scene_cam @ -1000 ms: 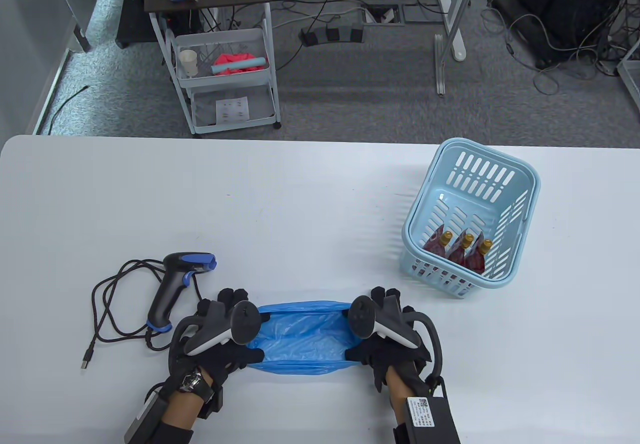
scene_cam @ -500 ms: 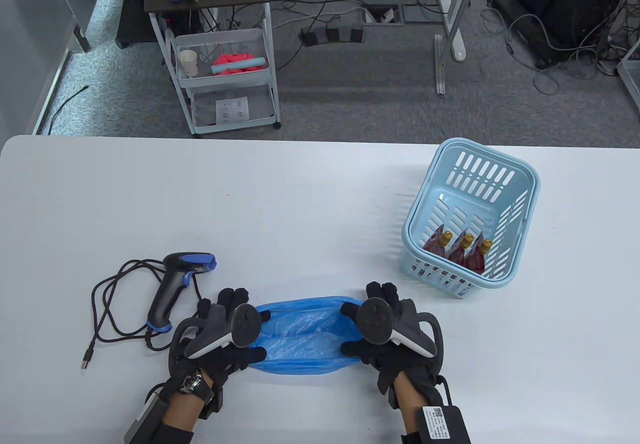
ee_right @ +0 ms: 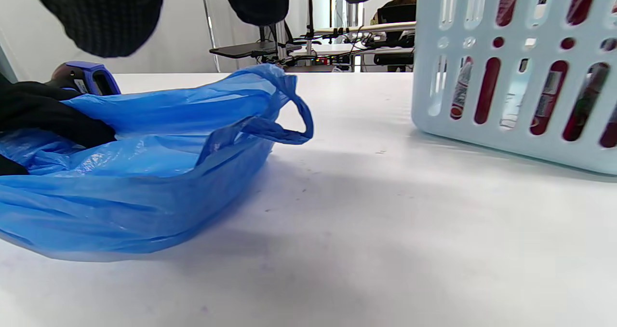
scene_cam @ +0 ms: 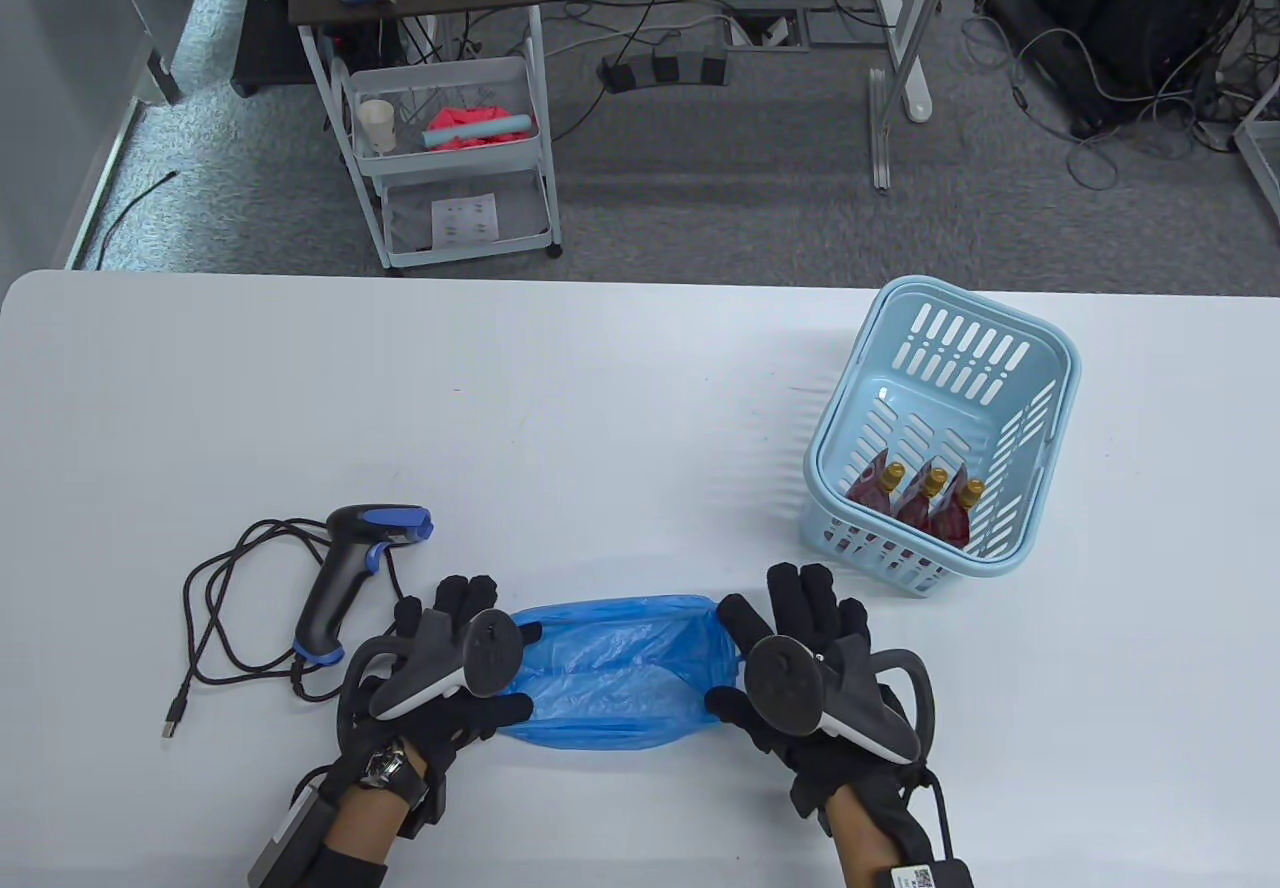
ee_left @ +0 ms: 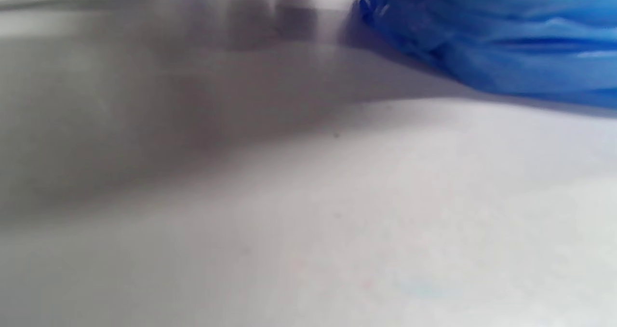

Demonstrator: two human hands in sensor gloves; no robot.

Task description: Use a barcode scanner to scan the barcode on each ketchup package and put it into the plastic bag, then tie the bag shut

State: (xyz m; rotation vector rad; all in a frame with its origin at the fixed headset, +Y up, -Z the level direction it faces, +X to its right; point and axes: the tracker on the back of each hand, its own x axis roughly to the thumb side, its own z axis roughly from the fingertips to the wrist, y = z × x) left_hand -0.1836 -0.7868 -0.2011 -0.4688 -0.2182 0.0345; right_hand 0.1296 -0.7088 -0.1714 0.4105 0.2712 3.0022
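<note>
Presently the plastic bag point(scene_cam: 615, 673) lies on the table point(scene_cam: 600, 408) at the near edge, its mouth spread wide and one handle loop standing free at its right end. The right hand point(scene_cam: 800, 673), which half a second earlier pinched that end, has released it and drawn back to the right, fingers straight and apart, clear of the film. The left hand point(scene_cam: 445, 668) still grips the left end, fingers curled on the plastic. The barcode scanner point(scene_cam: 350, 568) lies untouched just left. Three ketchup packages point(scene_cam: 915, 503) stand in the basket point(scene_cam: 850, 408), none scanned. Judgement: bag-opening is complete; fetching a package probably follows.
</note>
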